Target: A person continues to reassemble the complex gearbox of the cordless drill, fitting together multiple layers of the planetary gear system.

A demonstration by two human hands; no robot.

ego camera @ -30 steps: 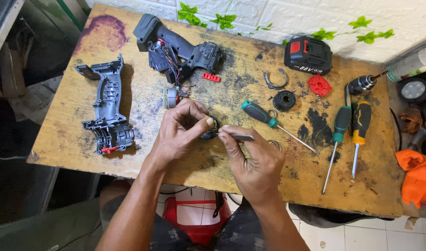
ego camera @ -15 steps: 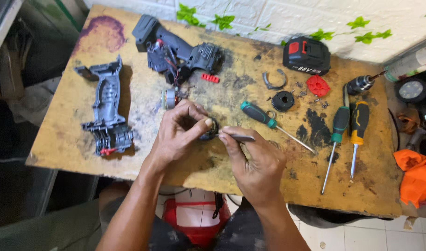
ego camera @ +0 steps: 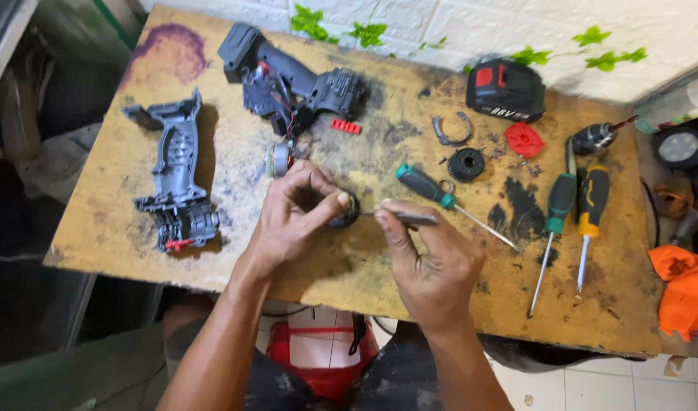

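Left hand [ego camera: 295, 217] is pinching a small round black part [ego camera: 346, 211] over the middle of the wooden table [ego camera: 120, 198], looks like a gear housing, hard to tell. Right hand [ego camera: 429, 259] grips a thin metal tool [ego camera: 400, 218], tip touching the part (3 screwdrivers [ego camera: 562, 202] lie just right).

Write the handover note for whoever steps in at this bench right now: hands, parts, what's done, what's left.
Left hand: pinching a small dark round part just above the wooden board.
Right hand: holding a thin metal tool, its tip at that part.
Parts: grey housing half lies at the left; the other half with motor and wires at the top; black gear, red cap and battery pack to the right; three screwdrivers lie unused.
Done: the tool is opened and stripped into pieces.
Left: the work on the round part looks unfinished; nothing is reassembled.
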